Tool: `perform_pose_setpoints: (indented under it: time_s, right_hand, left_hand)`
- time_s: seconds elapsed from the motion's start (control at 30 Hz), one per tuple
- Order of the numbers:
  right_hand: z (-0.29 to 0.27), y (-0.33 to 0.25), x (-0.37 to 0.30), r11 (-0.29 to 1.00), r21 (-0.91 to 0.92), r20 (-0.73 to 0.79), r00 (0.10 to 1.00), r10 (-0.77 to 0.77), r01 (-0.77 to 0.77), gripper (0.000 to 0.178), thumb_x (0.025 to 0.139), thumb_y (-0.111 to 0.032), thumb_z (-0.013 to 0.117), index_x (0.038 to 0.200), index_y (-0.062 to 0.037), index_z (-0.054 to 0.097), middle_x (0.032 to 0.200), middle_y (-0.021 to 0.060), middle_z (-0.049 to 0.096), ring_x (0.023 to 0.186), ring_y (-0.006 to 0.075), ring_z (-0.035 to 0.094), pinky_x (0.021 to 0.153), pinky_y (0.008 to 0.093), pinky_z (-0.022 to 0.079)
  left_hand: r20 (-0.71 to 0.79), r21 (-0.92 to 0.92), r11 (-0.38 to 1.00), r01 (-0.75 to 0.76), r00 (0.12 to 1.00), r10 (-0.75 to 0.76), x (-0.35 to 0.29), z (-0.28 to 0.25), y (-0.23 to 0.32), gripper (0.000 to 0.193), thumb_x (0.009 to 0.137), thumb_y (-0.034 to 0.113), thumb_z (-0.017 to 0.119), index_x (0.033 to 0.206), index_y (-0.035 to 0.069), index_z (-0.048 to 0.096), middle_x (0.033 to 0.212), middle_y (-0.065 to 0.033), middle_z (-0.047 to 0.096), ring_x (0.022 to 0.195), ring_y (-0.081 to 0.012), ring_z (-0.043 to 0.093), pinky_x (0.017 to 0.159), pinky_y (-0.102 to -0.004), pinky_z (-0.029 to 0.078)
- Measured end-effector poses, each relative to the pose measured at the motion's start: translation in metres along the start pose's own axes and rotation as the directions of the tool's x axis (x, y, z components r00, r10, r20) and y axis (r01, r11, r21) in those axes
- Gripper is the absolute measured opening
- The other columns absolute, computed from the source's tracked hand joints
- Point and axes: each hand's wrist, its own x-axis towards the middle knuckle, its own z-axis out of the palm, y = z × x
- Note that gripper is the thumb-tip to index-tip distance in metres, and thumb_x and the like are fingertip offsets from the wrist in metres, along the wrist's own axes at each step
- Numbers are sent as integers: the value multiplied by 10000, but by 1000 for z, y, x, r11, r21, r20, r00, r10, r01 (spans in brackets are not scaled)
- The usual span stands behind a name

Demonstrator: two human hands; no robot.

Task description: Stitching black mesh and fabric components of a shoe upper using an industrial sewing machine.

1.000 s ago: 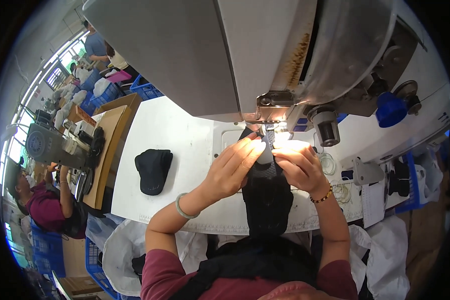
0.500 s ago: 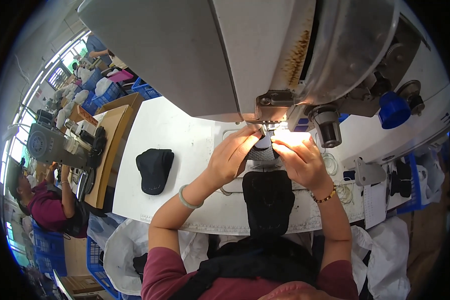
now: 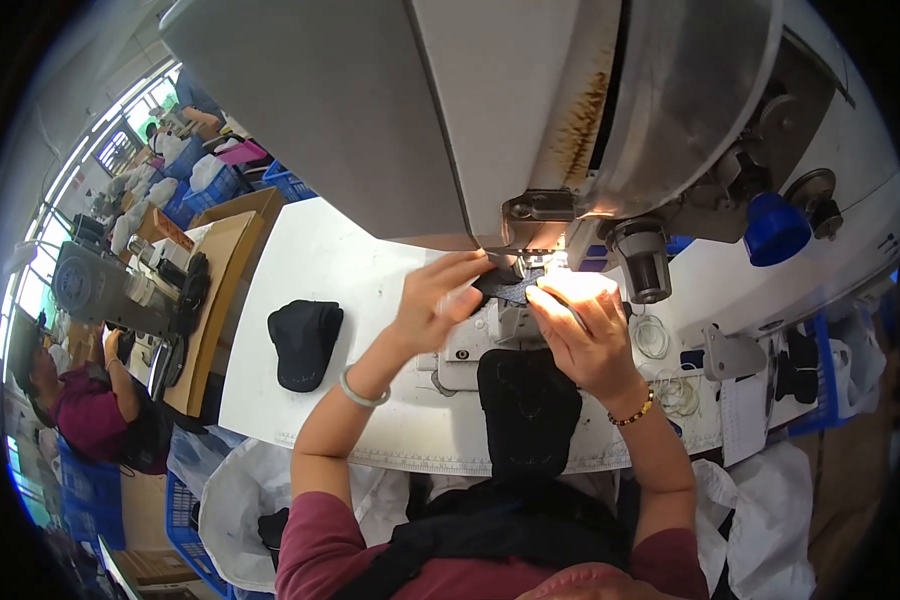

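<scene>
**Both hands at the needle of a sewing machine**

You sat at a white desk [image 3: 320, 260] with a large grey-white sewing machine [image 3: 530, 110] filling the upper half of the view. Your left hand [image 3: 435, 300] reached in from the lower left, a pale green bangle on its wrist, and its fingers [image 3: 467, 270] were pressed together, pinching the left edge of a dark fabric piece [image 3: 505, 287] just under the machine's head. Your right hand [image 3: 585, 335] lay opposite, a beaded bracelet at the wrist, with its fingers [image 3: 560, 305] held flat and close together on the right side of the same piece, brightly lit by the machine's lamp. The fabric sat between the two hands, right at the needle area (the needle itself could not be made out). Nearer your body, a larger black fabric panel [image 3: 528, 410] hung over the desk's front edge. A separate black cap-shaped piece [image 3: 305, 340] rested well to the left on the desk. A blue knob [image 3: 775, 228] showed on the machine's right. At the far left another person in a maroon top [image 3: 90, 420] worked at their own station.
</scene>
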Motion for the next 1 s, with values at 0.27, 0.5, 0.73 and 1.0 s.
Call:
perform_pose_setpoints:
  time_s: [0.27,0.5,0.73,1.0]
  right_hand:
    - [-5,-7,4,994,74,51,996,70,-74,243,741,-41,714,977,-55,664,990,50,619,898,225,577,810,349,424]
    - [-4,-4,9,991,100,-3,996,87,-86,230,749,-43,707,976,-55,671,977,53,638,893,213,581,811,334,419]
    - [-3,-1,1,994,107,-10,999,38,-37,274,733,-28,715,1000,-64,666,1012,50,621,905,222,579,807,336,431]
    - [-1,1,-2,997,79,9,1000,3,-4,291,743,-56,701,1029,-92,658,1029,12,611,855,171,570,777,310,446]
  left_hand:
    - [300,-42,792,609,764,-572,43,-11,-14,307,888,190,559,1090,-36,604,1038,-103,627,970,-173,562,848,-298,447]
    - [484,-651,320,689,701,-524,48,-5,-46,234,816,56,631,1045,12,613,973,-92,638,881,-141,622,717,-251,527]
    - [659,-545,213,811,571,-489,41,-14,-38,352,796,89,621,1106,-69,561,992,-199,634,839,-261,654,744,-386,557]
    - [592,-757,-6,653,682,-429,33,-5,-18,345,824,43,583,1135,-84,505,1005,-212,634,840,-260,661,728,-339,587]
